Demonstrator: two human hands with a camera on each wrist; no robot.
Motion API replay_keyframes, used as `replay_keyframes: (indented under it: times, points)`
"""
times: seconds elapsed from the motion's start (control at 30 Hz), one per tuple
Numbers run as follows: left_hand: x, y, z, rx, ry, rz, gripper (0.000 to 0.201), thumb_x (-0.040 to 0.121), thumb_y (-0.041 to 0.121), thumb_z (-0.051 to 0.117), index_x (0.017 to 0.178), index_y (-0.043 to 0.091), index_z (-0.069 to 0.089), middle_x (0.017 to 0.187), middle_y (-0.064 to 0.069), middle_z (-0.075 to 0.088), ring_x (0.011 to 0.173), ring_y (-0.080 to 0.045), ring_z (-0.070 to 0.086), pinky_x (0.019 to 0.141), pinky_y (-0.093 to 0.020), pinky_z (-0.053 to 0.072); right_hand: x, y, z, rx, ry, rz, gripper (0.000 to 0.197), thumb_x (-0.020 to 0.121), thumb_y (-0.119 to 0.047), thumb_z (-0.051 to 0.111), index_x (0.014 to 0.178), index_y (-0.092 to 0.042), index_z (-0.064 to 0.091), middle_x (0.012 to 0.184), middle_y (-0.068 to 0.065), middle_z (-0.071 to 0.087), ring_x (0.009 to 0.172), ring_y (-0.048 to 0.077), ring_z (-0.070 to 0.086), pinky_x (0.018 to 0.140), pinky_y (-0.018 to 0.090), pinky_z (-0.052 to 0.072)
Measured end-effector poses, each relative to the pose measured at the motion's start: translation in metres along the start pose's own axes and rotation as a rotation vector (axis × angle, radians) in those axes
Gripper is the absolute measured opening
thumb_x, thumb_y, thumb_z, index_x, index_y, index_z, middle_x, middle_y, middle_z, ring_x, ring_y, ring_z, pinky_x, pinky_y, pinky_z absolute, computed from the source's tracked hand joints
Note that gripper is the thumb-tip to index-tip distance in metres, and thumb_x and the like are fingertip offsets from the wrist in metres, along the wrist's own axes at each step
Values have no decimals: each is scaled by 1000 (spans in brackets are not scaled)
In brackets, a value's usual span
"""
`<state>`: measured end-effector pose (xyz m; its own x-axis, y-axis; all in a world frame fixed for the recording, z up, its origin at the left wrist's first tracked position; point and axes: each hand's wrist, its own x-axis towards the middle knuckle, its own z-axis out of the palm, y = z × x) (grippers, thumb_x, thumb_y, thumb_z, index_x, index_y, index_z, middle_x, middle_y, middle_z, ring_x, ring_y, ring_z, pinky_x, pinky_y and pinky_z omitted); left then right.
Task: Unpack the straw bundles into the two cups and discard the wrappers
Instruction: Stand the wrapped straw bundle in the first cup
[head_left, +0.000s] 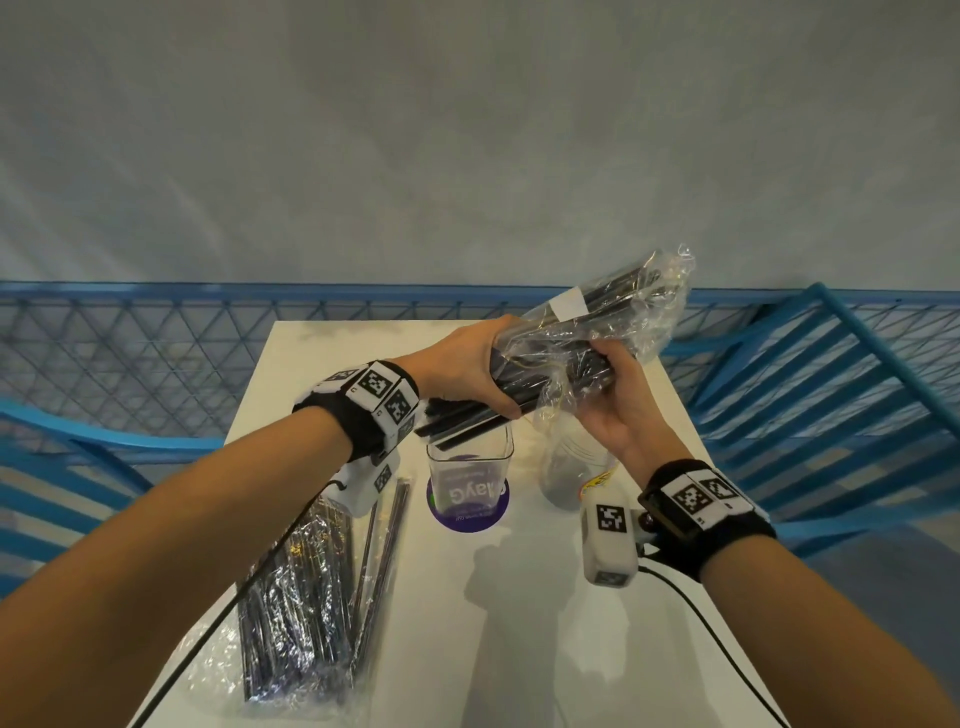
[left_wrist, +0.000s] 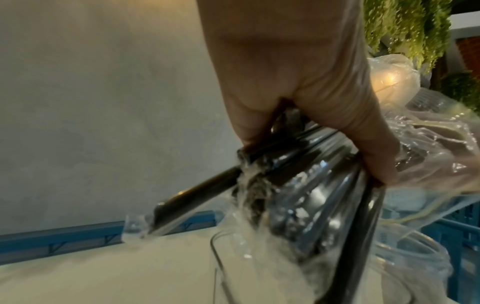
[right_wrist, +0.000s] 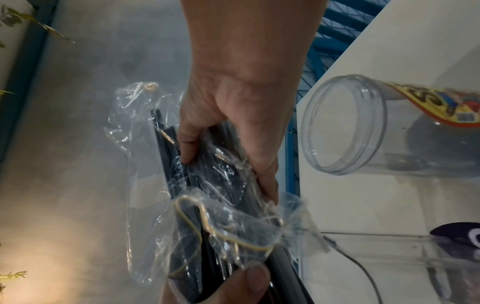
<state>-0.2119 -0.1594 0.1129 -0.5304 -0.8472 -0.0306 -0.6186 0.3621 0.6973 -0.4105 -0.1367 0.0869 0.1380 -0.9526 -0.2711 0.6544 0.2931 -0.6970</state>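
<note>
A bundle of black straws (head_left: 566, 353) in a clear plastic wrapper (head_left: 649, 296) is held tilted above the white table (head_left: 597, 649). My left hand (head_left: 493, 384) grips its lower part, where bare straw ends (head_left: 457, 423) stick out over the square clear cup (head_left: 470, 457). My right hand (head_left: 597, 364) grips the wrapped straws higher up. In the right wrist view the right hand (right_wrist: 228, 164) pinches wrapper (right_wrist: 145, 144) and straws, beside the round clear jar (right_wrist: 345, 123). In the left wrist view the left hand (left_wrist: 324, 123) is curled round the straws (left_wrist: 298, 174).
A second wrapped straw bundle (head_left: 296, 597) lies at the table's left, with loose straws (head_left: 384, 540) beside it. The round jar (head_left: 571, 467) stands right of the square cup. Blue chairs (head_left: 831, 389) and a blue mesh fence (head_left: 156, 338) surround the table. A cable (head_left: 727, 649) trails across it.
</note>
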Motion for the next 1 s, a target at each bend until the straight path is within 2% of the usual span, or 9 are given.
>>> replay_keyframes:
  times: [0.1, 0.27, 0.43, 0.53, 0.67, 0.83, 0.87, 0.93, 1.0]
  points:
    - [0, 5, -4, -43, 8, 6, 91, 62, 27, 88, 138, 23, 37, 128, 5, 55, 111, -12, 52, 93, -23, 39, 0, -9, 5, -22, -56, -22, 35, 90, -19, 55, 123, -8, 55, 110, 13, 66, 103, 29, 61, 98, 50, 46]
    - [1, 12, 0, -68, -26, 6, 91, 64, 26, 87, 139, 22, 35, 129, 3, 55, 112, -13, 53, 94, -25, 41, -4, -13, 1, -40, -56, -2, 62, 88, -23, 57, 144, -5, 37, 135, 18, 50, 124, 34, 49, 106, 53, 40]
    - [3, 23, -6, -83, -10, 35, 91, 64, 25, 86, 139, 21, 34, 127, 4, 55, 110, -12, 54, 91, -22, 42, -10, -24, 10, -96, -131, -3, 75, 82, -31, 64, 145, -5, 34, 142, 19, 42, 128, 35, 44, 100, 50, 44]
    - [6, 31, -14, -145, 60, 48, 86, 62, 25, 88, 133, 20, 39, 121, 6, 58, 106, -11, 57, 89, -22, 45, -9, -44, 24, -221, -163, -31, 70, 87, -35, 61, 145, -6, 35, 148, 20, 39, 134, 38, 41, 105, 55, 39]
    - [6, 33, -11, -294, 148, 63, 82, 63, 20, 88, 130, 25, 41, 118, 9, 60, 106, -3, 59, 86, -17, 46, -8, -63, 38, -340, -143, -53, 49, 91, -33, 55, 133, -8, 51, 130, 14, 61, 118, 31, 59, 95, 48, 50]
    - [-2, 22, 6, -489, 215, 43, 86, 62, 13, 88, 133, 23, 40, 123, 7, 60, 110, -2, 59, 97, -26, 47, -4, -59, 45, -545, -59, -55, 57, 78, -41, 70, 129, -18, 56, 126, 8, 65, 118, 31, 59, 94, 55, 50]
    - [-4, 20, 8, -524, 229, 42, 85, 63, 9, 87, 132, 23, 41, 123, 7, 60, 110, 1, 59, 96, -21, 47, -2, -57, 47, -577, -45, -61, 54, 78, -40, 70, 126, -18, 58, 124, 7, 65, 116, 30, 60, 92, 54, 51]
    - [-8, 18, 13, -574, 256, 40, 83, 64, 2, 85, 130, 25, 40, 119, 9, 61, 106, 7, 59, 85, -7, 46, -2, -54, 51, -601, -31, -82, 41, 82, -34, 68, 119, -18, 60, 117, 5, 67, 110, 27, 62, 89, 51, 53]
    - [-10, 15, 17, -602, 286, 42, 86, 63, 1, 85, 132, 26, 41, 120, 8, 61, 108, 4, 59, 82, -6, 46, -1, -51, 53, -610, -22, -85, 46, 82, -32, 68, 123, -16, 56, 116, 6, 67, 105, 26, 63, 82, 47, 54]
